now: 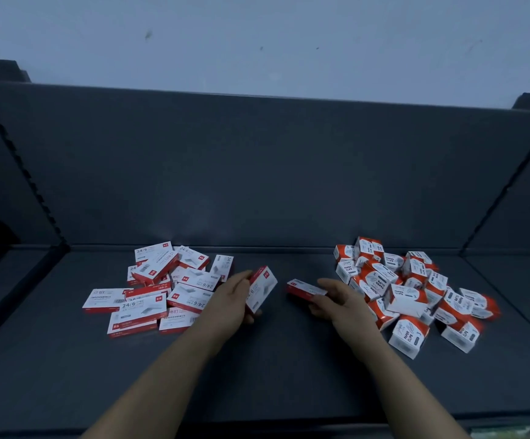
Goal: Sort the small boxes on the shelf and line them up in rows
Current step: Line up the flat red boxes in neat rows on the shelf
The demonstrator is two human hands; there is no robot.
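Left hand [236, 294] gripping box [263, 288], right hand [336, 301] seemingly pinching second box [305, 288]

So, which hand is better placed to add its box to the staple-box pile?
Left, probably. The left hand grips a staple box right beside that pile; the right hand sits by the paper clip boxes.

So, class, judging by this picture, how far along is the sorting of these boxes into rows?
Done: the kinds look separated, staple boxes heaped left, paper clip boxes heaped right on the shelf. In hand: the left hand grips one flat box, the right hand a second flat box, between the heaps. Left: no row exists yet; both heaps are jumbled.
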